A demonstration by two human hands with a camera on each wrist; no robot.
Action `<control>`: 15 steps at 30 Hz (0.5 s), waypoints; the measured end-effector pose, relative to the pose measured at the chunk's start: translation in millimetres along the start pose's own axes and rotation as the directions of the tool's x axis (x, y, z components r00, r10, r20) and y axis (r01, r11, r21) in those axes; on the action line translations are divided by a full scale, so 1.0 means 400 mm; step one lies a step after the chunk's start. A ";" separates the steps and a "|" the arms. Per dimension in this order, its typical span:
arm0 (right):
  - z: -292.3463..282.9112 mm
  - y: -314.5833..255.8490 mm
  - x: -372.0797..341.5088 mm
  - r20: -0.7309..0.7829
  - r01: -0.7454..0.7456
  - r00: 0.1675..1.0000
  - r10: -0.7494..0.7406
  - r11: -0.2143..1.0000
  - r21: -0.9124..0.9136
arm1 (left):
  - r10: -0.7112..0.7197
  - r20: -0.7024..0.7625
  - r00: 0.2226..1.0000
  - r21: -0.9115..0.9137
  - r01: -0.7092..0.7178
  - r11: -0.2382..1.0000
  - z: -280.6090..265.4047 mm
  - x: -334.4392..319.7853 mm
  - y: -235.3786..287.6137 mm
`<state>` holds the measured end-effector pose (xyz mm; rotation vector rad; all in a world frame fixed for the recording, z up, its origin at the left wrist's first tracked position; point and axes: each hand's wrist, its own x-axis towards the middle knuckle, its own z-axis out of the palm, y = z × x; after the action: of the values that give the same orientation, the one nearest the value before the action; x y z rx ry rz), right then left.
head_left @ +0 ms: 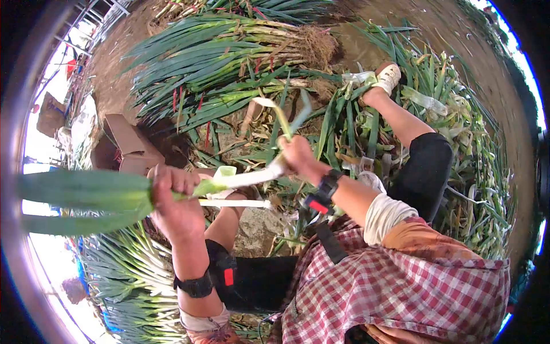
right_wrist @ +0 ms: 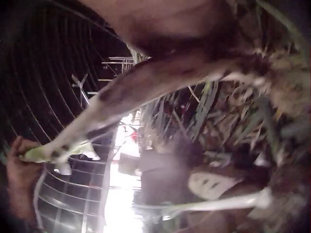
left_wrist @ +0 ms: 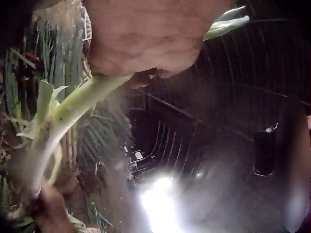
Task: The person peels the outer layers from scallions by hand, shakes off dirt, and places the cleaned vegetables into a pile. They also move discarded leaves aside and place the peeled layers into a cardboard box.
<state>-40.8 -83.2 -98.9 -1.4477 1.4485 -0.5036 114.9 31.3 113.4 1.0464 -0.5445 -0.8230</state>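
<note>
A leek [head_left: 252, 177] stretches between both hands, its broad green leaves [head_left: 86, 192] reaching the left edge of the head view. Curled fingers of my left hand [head_left: 177, 200] grip it where green meets white. My right hand [head_left: 299, 157] pinches the pale root end, with a yellow-green strip [head_left: 282, 121] sticking up above the fingers. A second thin white stalk [head_left: 235, 203] lies just below the first, running from beside the left hand. In the left wrist view, the stalk [left_wrist: 77, 104] slants down from the left hand [left_wrist: 146, 39]. The right wrist view shows the stalk [right_wrist: 121, 97] under the right hand [right_wrist: 170, 19].
Bundled leeks [head_left: 229, 57] with roots lie at the top. More leeks [head_left: 137, 264] are piled at lower left. Stripped leaves [head_left: 464, 149] heap around the outstretched leg [head_left: 398, 114] at right. A cardboard box [head_left: 134, 146] stands left of centre.
</note>
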 end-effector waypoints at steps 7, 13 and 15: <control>-0.322 0.420 0.070 -0.186 -0.098 0.979 -0.078 0.624 -0.775 | 0.123 -0.050 0.991 -0.192 -0.130 0.973 -0.067 -0.002 0.079; -0.387 0.493 0.045 -0.311 -0.316 0.942 0.127 0.652 -0.689 | 0.215 0.166 0.962 -0.310 -0.156 0.938 -0.060 -0.002 0.087; -0.447 0.572 0.052 -0.257 -0.244 0.964 0.063 0.591 -0.769 | 0.273 0.304 0.913 -0.391 -0.142 0.909 -0.152 0.006 0.178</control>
<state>-302.7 -117.2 -221.6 -1.9619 2.1025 0.1837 184.6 80.0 152.7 0.4881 -0.7636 -0.8820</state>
